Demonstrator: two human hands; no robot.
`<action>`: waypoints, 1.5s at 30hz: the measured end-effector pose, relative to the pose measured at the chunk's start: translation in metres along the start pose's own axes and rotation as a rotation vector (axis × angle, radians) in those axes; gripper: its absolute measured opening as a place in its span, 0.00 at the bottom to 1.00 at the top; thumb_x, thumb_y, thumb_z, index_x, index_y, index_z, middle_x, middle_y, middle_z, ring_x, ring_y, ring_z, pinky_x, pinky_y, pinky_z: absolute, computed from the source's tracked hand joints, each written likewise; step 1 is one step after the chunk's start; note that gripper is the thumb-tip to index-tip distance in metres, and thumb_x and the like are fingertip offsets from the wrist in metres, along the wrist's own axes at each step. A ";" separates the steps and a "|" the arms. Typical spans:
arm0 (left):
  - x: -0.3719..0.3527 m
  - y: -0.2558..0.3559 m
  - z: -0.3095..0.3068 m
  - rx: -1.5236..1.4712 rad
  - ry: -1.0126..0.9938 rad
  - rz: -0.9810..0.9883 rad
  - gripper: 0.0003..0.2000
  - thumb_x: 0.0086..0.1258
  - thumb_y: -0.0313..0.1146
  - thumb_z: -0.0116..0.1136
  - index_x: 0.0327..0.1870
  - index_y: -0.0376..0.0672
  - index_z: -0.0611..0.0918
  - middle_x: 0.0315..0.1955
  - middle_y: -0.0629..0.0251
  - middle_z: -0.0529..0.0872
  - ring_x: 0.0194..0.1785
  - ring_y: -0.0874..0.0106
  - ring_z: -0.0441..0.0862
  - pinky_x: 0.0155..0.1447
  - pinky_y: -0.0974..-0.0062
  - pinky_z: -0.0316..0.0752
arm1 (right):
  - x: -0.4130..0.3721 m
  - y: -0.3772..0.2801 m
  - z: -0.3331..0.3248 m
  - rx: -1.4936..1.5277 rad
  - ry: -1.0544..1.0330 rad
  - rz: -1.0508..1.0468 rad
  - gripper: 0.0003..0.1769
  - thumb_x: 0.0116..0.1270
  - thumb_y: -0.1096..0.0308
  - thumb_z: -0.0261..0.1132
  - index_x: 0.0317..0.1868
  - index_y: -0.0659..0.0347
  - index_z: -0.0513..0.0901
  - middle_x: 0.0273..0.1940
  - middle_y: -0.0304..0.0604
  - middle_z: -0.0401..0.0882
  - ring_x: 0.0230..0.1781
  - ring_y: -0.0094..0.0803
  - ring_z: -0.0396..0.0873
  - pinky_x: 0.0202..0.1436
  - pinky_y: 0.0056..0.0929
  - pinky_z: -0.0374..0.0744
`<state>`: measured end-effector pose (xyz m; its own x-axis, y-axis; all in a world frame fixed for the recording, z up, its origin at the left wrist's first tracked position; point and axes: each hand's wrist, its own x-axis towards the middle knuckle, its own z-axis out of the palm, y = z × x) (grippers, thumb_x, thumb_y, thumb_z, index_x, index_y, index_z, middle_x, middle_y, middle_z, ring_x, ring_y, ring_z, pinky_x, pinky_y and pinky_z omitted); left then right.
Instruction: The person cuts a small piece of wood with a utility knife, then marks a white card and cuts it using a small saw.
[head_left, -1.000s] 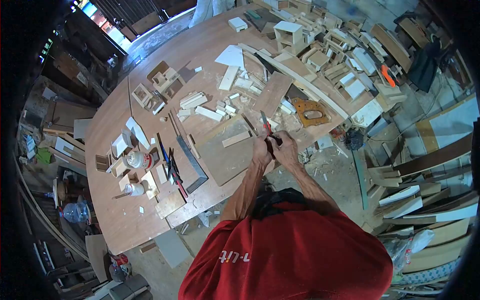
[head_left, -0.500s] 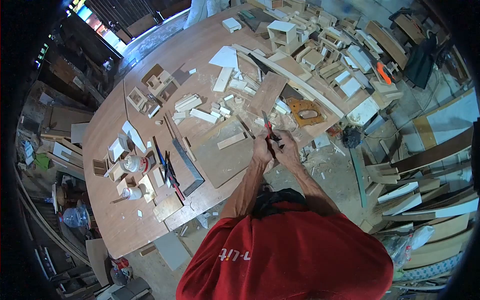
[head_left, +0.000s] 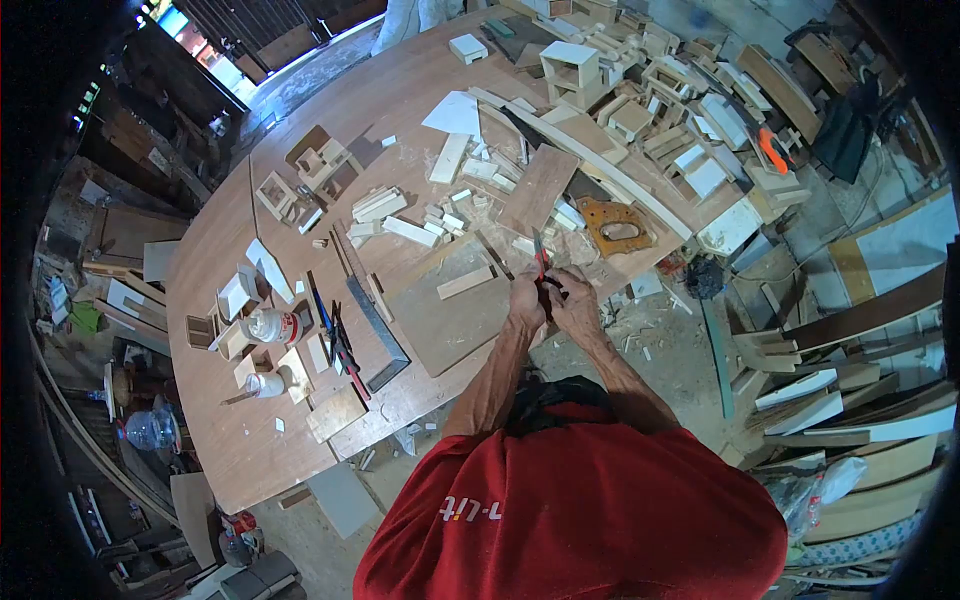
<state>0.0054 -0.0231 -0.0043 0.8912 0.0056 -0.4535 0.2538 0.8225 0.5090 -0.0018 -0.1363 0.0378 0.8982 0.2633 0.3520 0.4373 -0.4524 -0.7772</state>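
Observation:
At the table's near edge, my left hand (head_left: 525, 302) is closed around a slim red-and-black hand tool (head_left: 541, 258) with a narrow grey tip pointing away from me. Close beside it, my right hand (head_left: 574, 302) has its fingers bent at the tool's dark lower end. Exactly what the right fingertips pinch is hidden, and the kind of tool cannot be made out. Left of my hands lies a flat board (head_left: 445, 315) with a pale wood strip (head_left: 466, 283) on it. A saw's wooden handle (head_left: 615, 228) rests just beyond my right hand.
Offcuts (head_left: 410, 231) and small wooden frames (head_left: 572, 75) crowd the table (head_left: 230, 440). To the left are a glue bottle (head_left: 272, 326), a metal square (head_left: 385, 375) and pliers-like tools (head_left: 340, 345). An orange-handled tool (head_left: 773, 150) lies far right; planks (head_left: 830, 400) lean at the right.
The tool's tip has swung slightly to the right and looks more upright. My right fingers have shifted a little on it. The table's things stay in place; the view has moved slightly.

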 end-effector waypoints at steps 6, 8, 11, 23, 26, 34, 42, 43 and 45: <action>0.004 -0.003 0.004 -0.111 0.057 -0.051 0.13 0.73 0.40 0.44 0.35 0.40 0.74 0.19 0.58 0.78 0.15 0.64 0.74 0.20 0.68 0.72 | -0.003 0.010 0.005 0.112 0.016 0.017 0.13 0.56 0.81 0.62 0.43 0.65 0.80 0.39 0.50 0.78 0.39 0.44 0.79 0.41 0.32 0.80; -0.001 -0.001 0.008 -0.084 0.041 -0.025 0.12 0.73 0.40 0.44 0.35 0.40 0.74 0.20 0.58 0.78 0.15 0.64 0.74 0.20 0.67 0.72 | -0.002 0.011 0.004 0.071 -0.012 0.026 0.13 0.56 0.82 0.62 0.42 0.64 0.80 0.38 0.50 0.77 0.38 0.43 0.79 0.38 0.31 0.81; 0.006 -0.004 -0.004 -0.042 0.015 -0.056 0.12 0.73 0.40 0.43 0.36 0.40 0.74 0.21 0.57 0.79 0.17 0.65 0.75 0.21 0.68 0.72 | -0.002 0.010 0.004 0.058 0.011 0.008 0.12 0.56 0.80 0.63 0.42 0.64 0.79 0.37 0.50 0.77 0.36 0.43 0.79 0.39 0.32 0.80; 0.002 -0.008 0.023 -0.087 0.080 -0.074 0.12 0.74 0.40 0.44 0.37 0.42 0.76 0.23 0.59 0.78 0.22 0.63 0.76 0.29 0.65 0.75 | -0.005 0.013 -0.003 0.047 0.047 0.073 0.11 0.56 0.75 0.62 0.41 0.63 0.78 0.35 0.51 0.75 0.37 0.48 0.76 0.42 0.39 0.75; 0.008 -0.016 0.013 -0.080 0.026 -0.064 0.12 0.74 0.39 0.44 0.38 0.42 0.77 0.21 0.61 0.76 0.23 0.64 0.76 0.30 0.65 0.75 | -0.004 0.012 -0.008 -0.024 0.035 0.130 0.09 0.58 0.72 0.63 0.38 0.65 0.76 0.34 0.52 0.76 0.35 0.50 0.77 0.40 0.40 0.76; -0.004 -0.015 0.036 -0.047 0.082 -0.099 0.11 0.74 0.38 0.43 0.36 0.43 0.76 0.17 0.68 0.71 0.19 0.70 0.71 0.25 0.71 0.69 | -0.003 0.015 -0.009 -0.251 0.016 0.228 0.10 0.60 0.66 0.64 0.33 0.64 0.75 0.30 0.51 0.80 0.32 0.52 0.79 0.37 0.44 0.76; 0.017 -0.019 0.017 0.142 0.101 -0.008 0.10 0.73 0.36 0.47 0.36 0.40 0.79 0.19 0.71 0.74 0.20 0.76 0.70 0.26 0.76 0.68 | -0.003 0.030 0.003 -0.146 -0.022 0.339 0.18 0.56 0.64 0.66 0.46 0.61 0.75 0.41 0.54 0.79 0.43 0.50 0.78 0.47 0.44 0.75; 0.015 -0.019 0.018 0.273 0.117 0.074 0.09 0.72 0.33 0.48 0.38 0.39 0.79 0.22 0.70 0.77 0.22 0.77 0.72 0.27 0.77 0.68 | -0.001 0.036 0.003 -0.149 -0.010 0.324 0.20 0.55 0.64 0.67 0.47 0.60 0.75 0.42 0.53 0.79 0.44 0.50 0.78 0.47 0.44 0.75; 0.009 -0.015 0.019 0.402 0.136 0.158 0.07 0.70 0.29 0.50 0.41 0.38 0.80 0.24 0.69 0.80 0.24 0.78 0.74 0.29 0.78 0.69 | 0.000 0.042 0.000 -0.151 -0.002 0.307 0.21 0.54 0.64 0.67 0.48 0.60 0.75 0.42 0.53 0.78 0.44 0.50 0.78 0.47 0.44 0.75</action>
<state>0.0165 -0.0461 -0.0017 0.8799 0.2101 -0.4261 0.2687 0.5197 0.8110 0.0169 -0.1551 0.0046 0.9889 0.0969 0.1130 0.1488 -0.6315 -0.7609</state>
